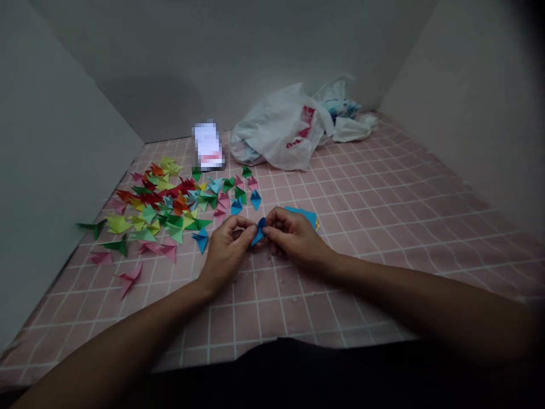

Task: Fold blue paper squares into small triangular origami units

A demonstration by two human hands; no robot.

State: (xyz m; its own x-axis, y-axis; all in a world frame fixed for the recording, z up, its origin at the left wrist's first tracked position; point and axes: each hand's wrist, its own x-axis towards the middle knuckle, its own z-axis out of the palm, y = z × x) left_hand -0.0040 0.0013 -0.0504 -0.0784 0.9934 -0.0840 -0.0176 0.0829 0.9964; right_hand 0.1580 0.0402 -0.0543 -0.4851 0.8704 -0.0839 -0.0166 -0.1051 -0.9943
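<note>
A small folded piece of blue origami paper (259, 232) is pinched between my two hands, above the checked cloth. My left hand (230, 244) grips its left side between thumb and fingers. On its right side, my right hand (293, 236) holds it the same way, with the other fingers curled under. Fingertips hide part of the folds. Just behind my right hand lies a stack of flat blue paper sheets (303, 215), partly covered by that hand. A blue folded paper crane (200, 240) rests left of my left hand.
Many folded paper cranes (157, 199) in several colours spread over the left of the pink checked cloth (383, 238). A lit phone (208, 146) stands behind them. White plastic bags (281, 125) lie at the back. Walls border the left, back and right.
</note>
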